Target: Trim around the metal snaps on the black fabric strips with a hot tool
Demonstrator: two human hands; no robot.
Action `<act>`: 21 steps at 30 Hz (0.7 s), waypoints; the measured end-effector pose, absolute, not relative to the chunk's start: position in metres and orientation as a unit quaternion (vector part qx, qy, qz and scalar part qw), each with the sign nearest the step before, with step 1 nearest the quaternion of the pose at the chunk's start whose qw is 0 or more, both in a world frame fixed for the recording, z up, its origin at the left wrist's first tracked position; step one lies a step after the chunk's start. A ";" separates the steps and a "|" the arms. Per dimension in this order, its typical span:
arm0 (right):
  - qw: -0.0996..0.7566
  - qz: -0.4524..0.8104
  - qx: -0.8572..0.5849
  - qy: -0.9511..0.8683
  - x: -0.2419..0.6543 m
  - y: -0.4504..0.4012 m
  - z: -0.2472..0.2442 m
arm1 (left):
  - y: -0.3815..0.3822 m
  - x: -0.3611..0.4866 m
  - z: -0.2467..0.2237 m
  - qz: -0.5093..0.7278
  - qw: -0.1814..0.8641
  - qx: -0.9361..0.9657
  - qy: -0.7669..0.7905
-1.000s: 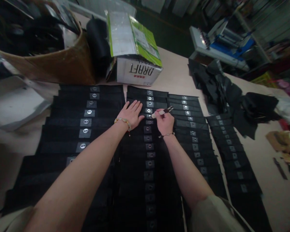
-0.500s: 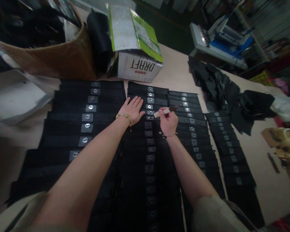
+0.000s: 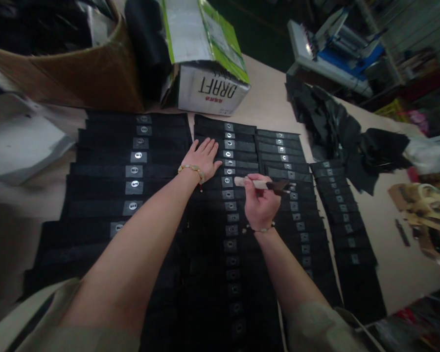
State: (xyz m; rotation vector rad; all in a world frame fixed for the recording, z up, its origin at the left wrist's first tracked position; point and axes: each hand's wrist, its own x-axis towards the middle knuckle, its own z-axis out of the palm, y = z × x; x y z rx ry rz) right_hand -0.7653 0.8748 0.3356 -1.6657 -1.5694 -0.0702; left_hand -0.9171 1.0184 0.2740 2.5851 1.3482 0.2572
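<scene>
My left hand (image 3: 202, 159) lies flat, fingers spread, on the middle column of overlapping black fabric pieces (image 3: 205, 195). Just to its right, my right hand (image 3: 262, 200) grips a slim brush-like tool (image 3: 259, 184) between thumb and fingers. The tool's pale blunt end points left, close to a small clear patch (image 3: 227, 181) with a white mark on one piece; whether it touches, I cannot tell. Its dark end sticks out to the right past my fingers. Each fabric piece in the column shows a similar patch.
More black pieces overlap in columns at the left (image 3: 95, 183) and right (image 3: 342, 195). Behind stand a brown carton (image 3: 83, 80) and a white-green box (image 3: 214, 88). Loose black scraps (image 3: 318, 117) and rolls of tan tape (image 3: 430, 205) lie on the right of the table.
My right hand with the tool has moved slightly towards me, down the column to a lower patch. My left hand stays flat on the fabric. The view has shifted a little.
</scene>
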 end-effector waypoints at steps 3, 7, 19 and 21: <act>0.367 -0.024 -0.668 -0.647 -0.767 0.861 0.320 | 1.018 -0.918 0.274 0.091 0.113 0.879 0.455; 0.379 0.004 -0.714 -0.589 -0.760 0.858 0.314 | 1.018 -0.919 0.276 0.095 0.119 0.879 0.452; 0.371 -0.015 -0.702 -0.607 -0.770 0.814 0.314 | 1.019 -0.920 0.276 0.097 0.133 0.879 0.448; 0.366 0.008 -0.748 -0.553 -0.762 0.812 0.310 | 1.019 -0.921 0.276 0.095 0.137 0.879 0.447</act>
